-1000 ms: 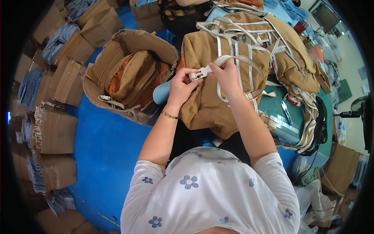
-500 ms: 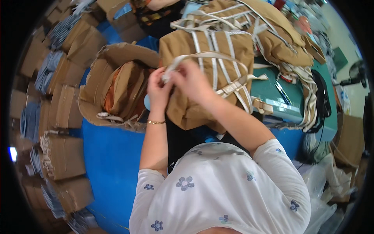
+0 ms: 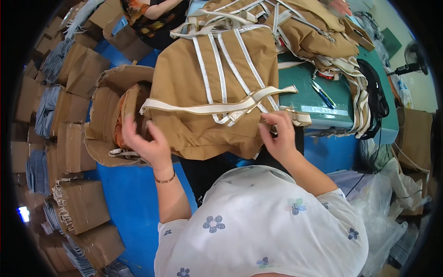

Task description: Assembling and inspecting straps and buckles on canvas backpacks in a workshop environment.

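Observation:
A tan canvas bag (image 3: 180, 74) with white-edged stripes lies across my lap and the table's front. A cream webbing strap (image 3: 198, 109) runs sideways over it, its free end at the right. My left hand (image 3: 150, 143), thumb and fingers apart, hovers at the bag's left edge, next to the box, with nothing in it. At the bag's lower right edge is my right hand (image 3: 280, 136), fingers loosely bent with a gap to the thumb. It appears to hold nothing; whether it touches the cloth I cannot tell.
Left of the bag stands an open cardboard box (image 3: 99, 117) with brown and orange pieces inside. Thread snips (image 3: 323, 94) lie on the green table (image 3: 297, 85). More tan bags (image 3: 314, 32) are piled behind. Stacked cartons (image 3: 83, 203) line the left; another person's arm (image 3: 159, 8) shows at the top.
My hands, together at the strap's left end before, have let go and parted: left down and leftward, right down and rightward. The strap now lies flatter across the bag.

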A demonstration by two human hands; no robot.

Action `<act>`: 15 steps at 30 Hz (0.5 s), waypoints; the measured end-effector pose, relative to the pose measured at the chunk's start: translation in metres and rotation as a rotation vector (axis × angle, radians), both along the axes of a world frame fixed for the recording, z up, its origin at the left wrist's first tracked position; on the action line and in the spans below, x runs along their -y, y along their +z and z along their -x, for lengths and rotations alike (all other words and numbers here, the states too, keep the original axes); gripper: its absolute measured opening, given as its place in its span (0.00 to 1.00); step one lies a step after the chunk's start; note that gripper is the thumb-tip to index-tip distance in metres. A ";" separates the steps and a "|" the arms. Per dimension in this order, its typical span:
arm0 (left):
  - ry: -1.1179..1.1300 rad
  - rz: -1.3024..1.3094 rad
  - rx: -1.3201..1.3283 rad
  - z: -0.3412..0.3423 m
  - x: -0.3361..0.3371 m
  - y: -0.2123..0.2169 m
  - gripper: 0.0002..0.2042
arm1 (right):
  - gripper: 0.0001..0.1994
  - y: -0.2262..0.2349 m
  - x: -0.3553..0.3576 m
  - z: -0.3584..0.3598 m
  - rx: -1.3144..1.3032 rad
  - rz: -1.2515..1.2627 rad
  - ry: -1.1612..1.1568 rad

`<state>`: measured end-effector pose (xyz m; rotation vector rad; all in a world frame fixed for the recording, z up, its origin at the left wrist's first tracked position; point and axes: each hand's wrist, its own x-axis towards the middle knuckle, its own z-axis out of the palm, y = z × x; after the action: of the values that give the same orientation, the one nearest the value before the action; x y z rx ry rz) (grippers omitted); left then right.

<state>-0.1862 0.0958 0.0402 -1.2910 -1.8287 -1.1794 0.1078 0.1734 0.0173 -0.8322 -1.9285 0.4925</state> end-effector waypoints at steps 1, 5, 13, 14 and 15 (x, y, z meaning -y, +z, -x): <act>-0.375 0.046 0.340 -0.016 -0.005 0.002 0.23 | 0.18 0.004 -0.002 -0.007 0.000 -0.012 -0.040; -0.577 0.592 -0.143 -0.078 -0.038 0.027 0.28 | 0.17 0.014 -0.010 -0.027 -0.028 -0.061 -0.105; -0.670 0.583 -0.037 -0.085 -0.058 0.015 0.18 | 0.14 0.033 -0.042 -0.082 0.248 -0.197 -0.417; -0.668 0.588 -0.037 -0.085 -0.060 0.013 0.18 | 0.14 0.029 -0.054 -0.098 0.310 -0.197 -0.468; -0.690 0.592 0.020 -0.084 -0.061 0.009 0.18 | 0.15 0.023 -0.067 -0.115 0.372 -0.197 -0.519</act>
<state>-0.1019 0.1573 0.0496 -2.3873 -1.8724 -0.9795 0.2223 0.2400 0.0404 -1.3056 -1.9427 -0.1747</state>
